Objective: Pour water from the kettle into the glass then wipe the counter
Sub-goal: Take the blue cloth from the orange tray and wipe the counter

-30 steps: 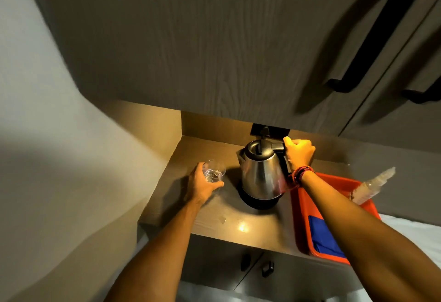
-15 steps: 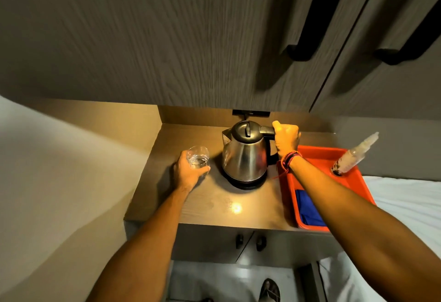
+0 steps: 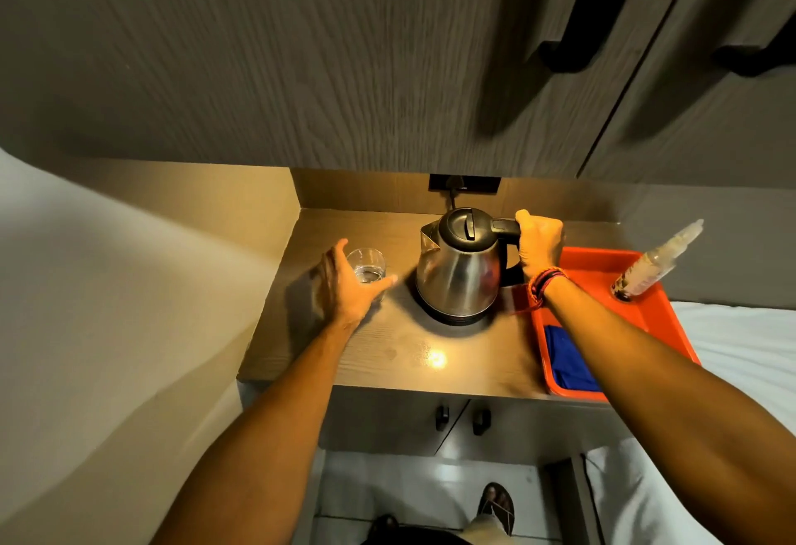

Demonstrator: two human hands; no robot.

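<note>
A steel kettle (image 3: 458, 277) with a black lid stands upright on its black base on the wooden counter (image 3: 387, 355). My right hand (image 3: 540, 243) is closed around the kettle's black handle. To the kettle's left stands a clear glass (image 3: 367, 266) with a little water in it. My left hand (image 3: 346, 286) is just in front and to the left of the glass, fingers spread, apparently off it. A blue cloth (image 3: 568, 357) lies in the red tray (image 3: 672, 320) at the counter's right end.
A clear spray bottle (image 3: 654, 262) leans in the far corner of the red tray. A black wall socket (image 3: 465, 182) sits behind the kettle. Dark cupboards (image 3: 387, 49) with black handles hang low overhead. White bedding (image 3: 741, 350) lies to the right; a wall closes the left.
My left hand has opened and drawn slightly back from the glass it was holding. The kettle rests on its base with my right hand still on its handle. The camera has tilted downward.
</note>
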